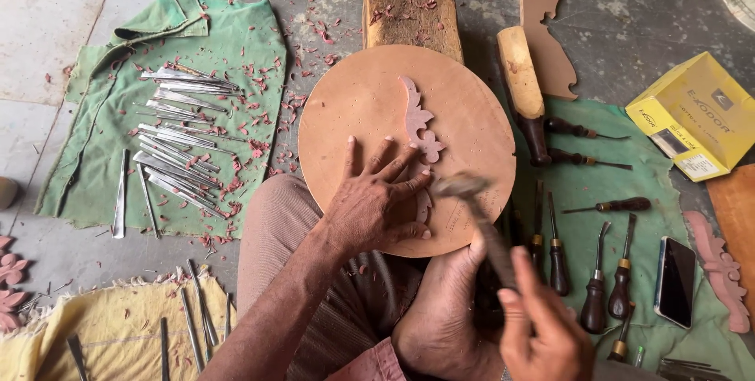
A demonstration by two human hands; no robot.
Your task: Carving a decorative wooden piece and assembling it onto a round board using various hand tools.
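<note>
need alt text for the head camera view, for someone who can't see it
Seen from above, a person's left hand presses flat on a round wooden board beside a carved leaf-shaped piece, while the right hand swings a blurred hammer. Metal chisels lie on a green cloth to the left, wooden-handled tools to the right.

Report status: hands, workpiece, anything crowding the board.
Left hand flat on carved leaf piece atop round board. Right hand grips hammer, head blurred above the piece. Wooden mallet beside board.

Soft, even daylight casts faint shadows; only the hammer (472, 200) above the right hand (543, 334) is motion-blurred.
</note>
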